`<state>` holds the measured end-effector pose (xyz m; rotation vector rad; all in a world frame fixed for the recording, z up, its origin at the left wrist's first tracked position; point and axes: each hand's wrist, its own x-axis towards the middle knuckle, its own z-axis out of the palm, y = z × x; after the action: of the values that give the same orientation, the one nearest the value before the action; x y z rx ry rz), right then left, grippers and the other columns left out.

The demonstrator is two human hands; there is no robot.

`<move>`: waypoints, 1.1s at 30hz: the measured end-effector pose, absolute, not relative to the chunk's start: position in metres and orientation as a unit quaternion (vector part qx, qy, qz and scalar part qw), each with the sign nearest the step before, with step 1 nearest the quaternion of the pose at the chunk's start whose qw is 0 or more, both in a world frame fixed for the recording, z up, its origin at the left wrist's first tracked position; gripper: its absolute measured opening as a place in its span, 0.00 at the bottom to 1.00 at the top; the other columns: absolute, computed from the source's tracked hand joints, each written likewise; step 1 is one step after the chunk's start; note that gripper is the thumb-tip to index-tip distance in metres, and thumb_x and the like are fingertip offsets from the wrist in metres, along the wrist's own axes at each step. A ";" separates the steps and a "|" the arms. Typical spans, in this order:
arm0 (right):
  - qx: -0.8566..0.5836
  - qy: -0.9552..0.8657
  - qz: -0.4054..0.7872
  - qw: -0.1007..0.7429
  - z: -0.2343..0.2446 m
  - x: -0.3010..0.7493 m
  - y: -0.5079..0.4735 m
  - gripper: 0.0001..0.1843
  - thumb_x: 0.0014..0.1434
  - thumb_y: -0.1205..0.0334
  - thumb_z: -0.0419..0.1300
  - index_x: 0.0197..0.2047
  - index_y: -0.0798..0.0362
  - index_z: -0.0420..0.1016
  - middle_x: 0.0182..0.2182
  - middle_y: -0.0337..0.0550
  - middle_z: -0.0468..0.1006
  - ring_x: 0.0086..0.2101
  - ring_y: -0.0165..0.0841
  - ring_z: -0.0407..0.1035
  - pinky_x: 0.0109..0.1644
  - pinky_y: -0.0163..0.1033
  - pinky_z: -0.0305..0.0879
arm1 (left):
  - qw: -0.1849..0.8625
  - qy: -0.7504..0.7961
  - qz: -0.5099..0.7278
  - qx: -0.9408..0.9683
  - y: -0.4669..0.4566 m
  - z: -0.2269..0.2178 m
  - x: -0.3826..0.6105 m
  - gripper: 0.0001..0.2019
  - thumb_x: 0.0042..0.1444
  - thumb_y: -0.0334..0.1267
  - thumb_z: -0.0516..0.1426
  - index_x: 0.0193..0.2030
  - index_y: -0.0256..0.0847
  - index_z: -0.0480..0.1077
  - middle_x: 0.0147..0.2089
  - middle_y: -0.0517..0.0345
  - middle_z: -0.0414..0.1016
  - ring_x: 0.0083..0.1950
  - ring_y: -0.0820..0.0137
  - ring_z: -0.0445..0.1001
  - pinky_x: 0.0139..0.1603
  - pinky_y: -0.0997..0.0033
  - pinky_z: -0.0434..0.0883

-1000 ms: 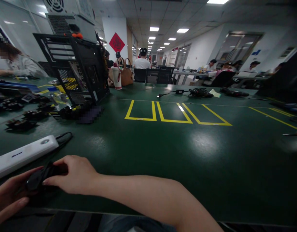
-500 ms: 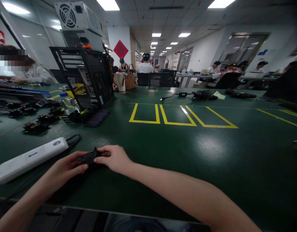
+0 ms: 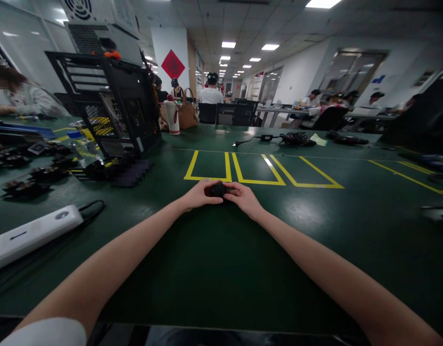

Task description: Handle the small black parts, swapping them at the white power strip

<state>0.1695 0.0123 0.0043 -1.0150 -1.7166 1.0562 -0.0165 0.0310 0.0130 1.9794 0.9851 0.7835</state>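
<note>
A small black part (image 3: 217,189) is held between my two hands at the middle of the green table (image 3: 207,269), just below the near edge of the taped outlines. My left hand (image 3: 199,195) grips it from the left, thumb below and fingers above. From the right, the thumb and fingers of my right hand (image 3: 244,197) pinch its other side. Fingers cover much of the part, so its exact kind cannot be made out.
Yellow tape outlines (image 3: 261,182) lie ahead. To the left are a white power strip (image 3: 34,235), several dark finned pieces (image 3: 29,185), a plastic bottle (image 3: 87,150) and a black computer case (image 3: 126,105). A coiled cable (image 3: 297,139) rests farther back; people sit beyond.
Both hands have moved right and farther forward across the table, carrying the black part with them. The camera view has shifted slightly to the right.
</note>
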 end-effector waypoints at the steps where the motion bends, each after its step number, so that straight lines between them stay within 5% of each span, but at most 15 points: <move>1: -0.403 -0.691 0.414 0.434 0.002 0.173 0.016 0.21 0.49 0.70 0.56 0.48 0.52 0.65 0.45 0.44 0.70 0.42 0.31 0.68 0.50 0.43 0.63 | 0.360 0.393 0.308 0.788 0.033 0.014 -0.011 0.34 0.41 0.44 0.62 0.56 0.45 0.57 0.48 0.52 0.61 0.45 0.65 0.64 0.47 0.58 0.64; 7: -0.400 -0.704 0.384 0.444 -0.001 0.179 0.020 0.20 0.48 0.69 0.57 0.47 0.51 0.66 0.44 0.43 0.70 0.42 0.33 0.67 0.49 0.45 0.63 | 0.248 0.413 0.309 0.820 0.036 0.012 0.000 0.36 0.41 0.51 0.60 0.58 0.46 0.54 0.39 0.56 0.57 0.43 0.64 0.61 0.45 0.60 0.63; 15: -0.395 -0.701 0.373 0.462 -0.004 0.176 0.022 0.20 0.45 0.72 0.58 0.44 0.51 0.67 0.43 0.43 0.69 0.44 0.35 0.66 0.50 0.46 0.63 | 0.260 0.422 0.315 0.810 0.041 0.010 0.000 0.35 0.39 0.52 0.61 0.55 0.44 0.59 0.38 0.57 0.55 0.40 0.66 0.62 0.43 0.62 0.65; 33: -0.392 -0.663 0.437 0.464 0.000 0.176 0.017 0.15 0.49 0.68 0.55 0.43 0.52 0.65 0.42 0.42 0.69 0.43 0.32 0.66 0.51 0.46 0.61 | 0.330 0.347 0.350 0.805 0.045 0.007 0.004 0.28 0.40 0.37 0.62 0.50 0.41 0.60 0.49 0.50 0.65 0.48 0.63 0.66 0.48 0.56 0.65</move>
<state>0.1758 0.0172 0.0004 -0.9633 -1.6289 1.0735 0.0037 0.0448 0.0066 2.1048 0.9088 0.9157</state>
